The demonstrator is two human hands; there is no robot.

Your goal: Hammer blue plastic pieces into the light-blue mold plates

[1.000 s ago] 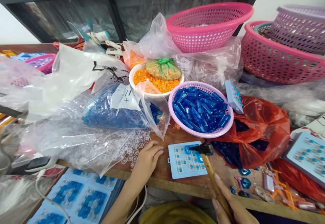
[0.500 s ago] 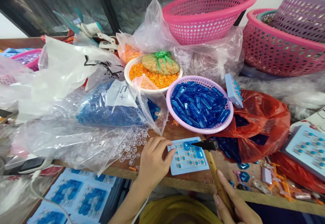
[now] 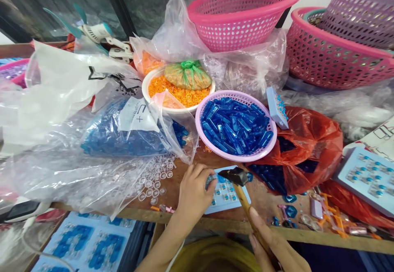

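A light blue plate [image 3: 227,208] set with small clear switches with blue centres lies at the table's front edge. At its upper left corner, my left hand [image 3: 194,190] has thumb and forefinger closed around a small blue plastic piece [image 3: 209,180], partly hidden by the fingers. My right hand [image 3: 269,241] grips the wooden handle of a hammer [image 3: 241,194]. The dark hammer head is over the top of the plate, its pointed end toward my left fingers, and hides some blue caps beneath. Whether the head touches them I cannot tell.
Behind the plate stands a lilac basket [image 3: 271,150] of long blue caps. A white bowl [image 3: 147,93] holds orange rings. Clear bags [image 3: 101,173] and clear rings lie left, a red bag [image 3: 323,140] right. Finished-looking plates [image 3: 81,239] sit lower left; loose parts [image 3: 329,218] lie right.
The hammer head has moved left across the plate toward my left fingers. My left hand stays at the plate's corner, and the blue piece shows more clearly there. The whole view has shifted slightly.
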